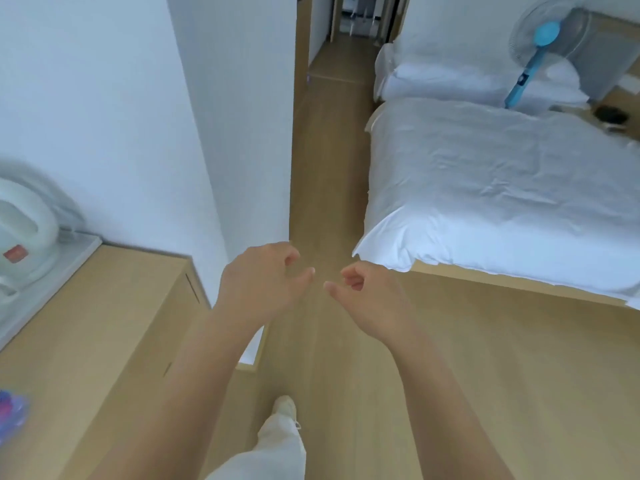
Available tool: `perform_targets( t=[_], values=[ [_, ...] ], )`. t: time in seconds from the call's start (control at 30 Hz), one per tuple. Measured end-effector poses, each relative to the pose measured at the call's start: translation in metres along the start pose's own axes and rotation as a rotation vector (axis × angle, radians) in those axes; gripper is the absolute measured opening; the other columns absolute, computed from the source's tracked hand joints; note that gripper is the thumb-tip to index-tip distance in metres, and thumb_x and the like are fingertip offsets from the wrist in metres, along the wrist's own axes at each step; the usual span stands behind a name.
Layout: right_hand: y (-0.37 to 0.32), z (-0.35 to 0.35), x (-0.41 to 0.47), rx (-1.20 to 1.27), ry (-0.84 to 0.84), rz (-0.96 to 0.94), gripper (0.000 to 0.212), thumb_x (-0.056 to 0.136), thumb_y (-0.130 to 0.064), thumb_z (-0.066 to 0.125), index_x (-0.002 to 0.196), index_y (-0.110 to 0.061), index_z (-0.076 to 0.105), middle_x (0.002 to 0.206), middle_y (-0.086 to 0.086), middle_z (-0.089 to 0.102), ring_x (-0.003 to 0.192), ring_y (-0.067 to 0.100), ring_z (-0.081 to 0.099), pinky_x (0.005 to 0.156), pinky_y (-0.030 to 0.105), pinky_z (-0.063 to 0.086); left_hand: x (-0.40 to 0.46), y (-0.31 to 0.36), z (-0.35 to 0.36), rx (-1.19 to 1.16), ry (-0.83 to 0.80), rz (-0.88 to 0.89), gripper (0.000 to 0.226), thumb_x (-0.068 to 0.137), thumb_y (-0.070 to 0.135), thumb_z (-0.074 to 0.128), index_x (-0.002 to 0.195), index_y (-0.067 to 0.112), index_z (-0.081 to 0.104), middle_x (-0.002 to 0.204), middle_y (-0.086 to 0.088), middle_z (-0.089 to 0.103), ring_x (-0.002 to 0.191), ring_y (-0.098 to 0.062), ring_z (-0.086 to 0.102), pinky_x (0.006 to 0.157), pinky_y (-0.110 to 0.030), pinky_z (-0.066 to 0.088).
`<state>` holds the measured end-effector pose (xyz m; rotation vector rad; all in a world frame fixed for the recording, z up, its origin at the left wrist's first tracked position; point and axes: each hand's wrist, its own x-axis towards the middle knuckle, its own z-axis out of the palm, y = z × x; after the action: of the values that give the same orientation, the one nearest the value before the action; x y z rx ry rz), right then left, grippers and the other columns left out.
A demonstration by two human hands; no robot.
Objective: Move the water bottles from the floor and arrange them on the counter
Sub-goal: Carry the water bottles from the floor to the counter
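No water bottle shows in the head view. My left hand (266, 275) and my right hand (363, 289) hang side by side over the wooden floor (485, 358), a little apart, fingers loosely curled, and neither holds anything. The light wooden counter (104, 323) lies to the left of my left forearm. Its top bears a white kettle (27, 237) on a grey tray (69, 261) at the far left.
A bed with a white duvet (502, 188) fills the right side. A blue and white standing fan (540, 50) stands behind it. A narrow floor corridor (329, 150) runs ahead between a white wall (235, 116) and the bed. A purple packet (10, 410) lies on the counter's near left. My leg and shoe (284, 427) are below.
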<state>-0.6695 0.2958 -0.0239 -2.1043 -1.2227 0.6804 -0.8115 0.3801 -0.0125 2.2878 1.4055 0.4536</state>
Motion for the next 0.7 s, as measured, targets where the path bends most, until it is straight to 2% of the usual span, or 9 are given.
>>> perform_targets(
  t=[0.07, 0.23, 0.33, 0.5, 0.7],
  values=[
    [0.002, -0.005, 0.039, -0.020, 0.006, 0.012, 0.042, 0.084, -0.044, 0.062, 0.120, -0.021, 0.057, 0.115, -0.008, 0.057, 0.096, 0.005, 0.051, 0.068, 0.018, 0.035, 0.043, 0.002, 0.009, 0.007, -0.017, 0.029, 0.030, 0.083, 0.049, 0.054, 0.101, 0.026, 0.061, 0.097, 0.011, 0.063, 0.091, -0.014, 0.057, 0.071, -0.027, 0.039],
    [-0.003, -0.020, 0.142, -0.105, 0.001, 0.058, 0.044, 0.087, -0.044, 0.058, 0.123, -0.018, 0.053, 0.116, -0.008, 0.054, 0.097, 0.006, 0.045, 0.077, 0.023, 0.035, 0.153, 0.005, 0.021, 0.007, -0.080, 0.075, 0.032, 0.085, 0.049, 0.053, 0.105, 0.025, 0.061, 0.101, 0.010, 0.064, 0.091, -0.012, 0.058, 0.071, -0.025, 0.038],
    [-0.002, -0.031, 0.192, -0.126, 0.015, 0.106, 0.040, 0.087, -0.043, 0.059, 0.118, -0.017, 0.055, 0.109, -0.007, 0.056, 0.092, 0.008, 0.048, 0.078, 0.025, 0.039, 0.207, 0.010, 0.030, -0.001, -0.126, 0.096, 0.035, 0.086, 0.049, 0.053, 0.112, 0.027, 0.059, 0.106, 0.013, 0.062, 0.094, -0.009, 0.055, 0.072, -0.024, 0.033],
    [0.006, -0.043, 0.260, -0.046, 0.014, 0.184, 0.036, 0.086, -0.040, 0.062, 0.112, -0.016, 0.057, 0.110, -0.002, 0.059, 0.095, 0.014, 0.055, 0.076, 0.024, 0.040, 0.281, 0.007, 0.047, 0.027, -0.189, 0.092, 0.038, 0.087, 0.050, 0.052, 0.116, 0.026, 0.058, 0.111, 0.012, 0.061, 0.099, -0.010, 0.056, 0.075, -0.024, 0.035],
    [0.022, -0.061, 0.359, -0.035, -0.011, 0.199, 0.034, 0.087, -0.039, 0.062, 0.109, -0.013, 0.058, 0.109, 0.000, 0.060, 0.097, 0.016, 0.057, 0.078, 0.026, 0.043, 0.379, 0.016, 0.076, 0.027, -0.203, 0.068, 0.035, 0.086, 0.049, 0.053, 0.111, 0.025, 0.059, 0.103, 0.012, 0.062, 0.092, -0.010, 0.056, 0.073, -0.026, 0.037]
  ],
)
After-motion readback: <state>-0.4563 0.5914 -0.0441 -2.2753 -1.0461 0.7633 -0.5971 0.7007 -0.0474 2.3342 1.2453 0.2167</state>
